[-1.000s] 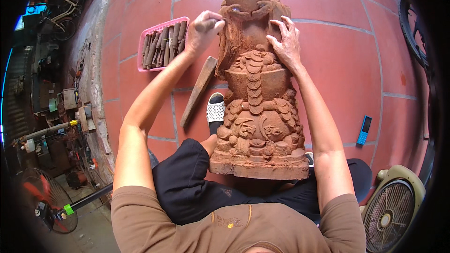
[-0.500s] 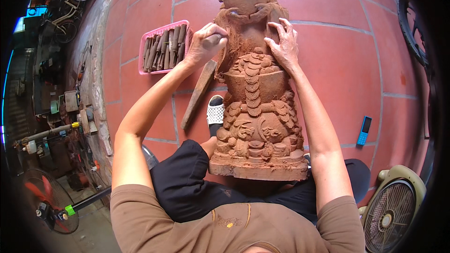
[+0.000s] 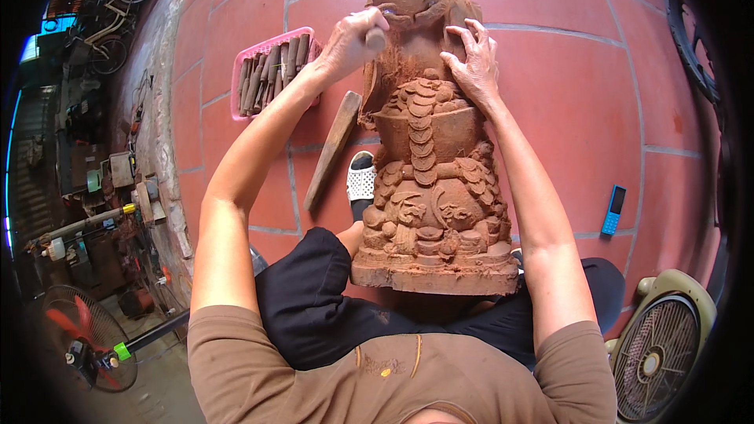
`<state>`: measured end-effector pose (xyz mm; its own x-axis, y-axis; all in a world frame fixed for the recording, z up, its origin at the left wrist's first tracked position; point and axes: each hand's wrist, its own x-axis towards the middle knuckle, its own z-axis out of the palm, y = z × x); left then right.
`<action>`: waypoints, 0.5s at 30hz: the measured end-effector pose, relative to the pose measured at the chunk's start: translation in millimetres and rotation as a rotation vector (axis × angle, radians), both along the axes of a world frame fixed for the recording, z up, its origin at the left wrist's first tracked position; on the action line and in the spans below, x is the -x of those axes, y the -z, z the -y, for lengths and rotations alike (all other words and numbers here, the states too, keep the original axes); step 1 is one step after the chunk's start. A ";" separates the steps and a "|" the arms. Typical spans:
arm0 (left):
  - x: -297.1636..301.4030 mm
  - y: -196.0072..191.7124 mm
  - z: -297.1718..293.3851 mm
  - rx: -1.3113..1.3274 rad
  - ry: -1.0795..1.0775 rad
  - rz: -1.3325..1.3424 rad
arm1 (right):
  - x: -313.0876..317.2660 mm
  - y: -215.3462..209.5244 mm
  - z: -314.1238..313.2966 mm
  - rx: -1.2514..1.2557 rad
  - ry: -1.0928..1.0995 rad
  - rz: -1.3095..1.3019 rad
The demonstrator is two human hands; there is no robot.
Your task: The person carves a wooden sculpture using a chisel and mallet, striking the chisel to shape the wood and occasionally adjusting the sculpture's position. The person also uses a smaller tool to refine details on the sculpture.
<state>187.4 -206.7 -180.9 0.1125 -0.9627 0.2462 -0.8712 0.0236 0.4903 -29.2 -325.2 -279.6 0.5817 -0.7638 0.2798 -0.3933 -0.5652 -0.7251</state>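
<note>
A tall reddish-brown clay sculpture (image 3: pixel 432 180), carved with coins and scrolls, stands on the tiled floor between my knees. My left hand (image 3: pixel 349 39) is closed around a short rounded tool whose end presses against the sculpture's upper left side. My right hand (image 3: pixel 473 63) rests with spread fingers flat on the sculpture's upper right side. The very top of the sculpture is blurred.
A pink tray (image 3: pixel 239 71) holding several wooden modelling sticks lies to the left. A long wooden paddle (image 3: pixel 334 149) lies beside the sculpture, with a white sandal (image 3: pixel 361 182) near it. A blue phone (image 3: pixel 613 210) lies on the right; a fan (image 3: pixel 660 353) stands at lower right, another fan (image 3: pixel 90 345) at lower left.
My left hand has moved right and up along the sculpture's side, the tool now pressed at its upper left. The right hand has shifted only slightly.
</note>
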 end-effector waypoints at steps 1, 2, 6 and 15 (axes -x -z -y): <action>4.2 -0.5 -5.0 -0.054 -0.017 -0.010 | 1.3 1.6 -1.7 0.013 0.011 -0.005; 10.0 -6.2 -9.4 -0.105 -0.034 -0.020 | 2.0 0.6 -2.1 -0.002 0.011 -0.012; -0.6 -25.9 1.2 -0.275 -0.152 -0.089 | 2.8 0.9 -0.7 -0.015 0.011 -0.008; 13.6 -15.5 -15.1 -0.204 0.026 -0.038 | 1.6 2.1 -0.6 -0.003 0.003 -0.009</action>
<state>173.8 -191.6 -165.5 0.0925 -0.9948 0.0420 -0.8524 -0.0573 0.5197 -30.7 -324.6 -281.7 0.5815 -0.7666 0.2724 -0.4015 -0.5617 -0.7234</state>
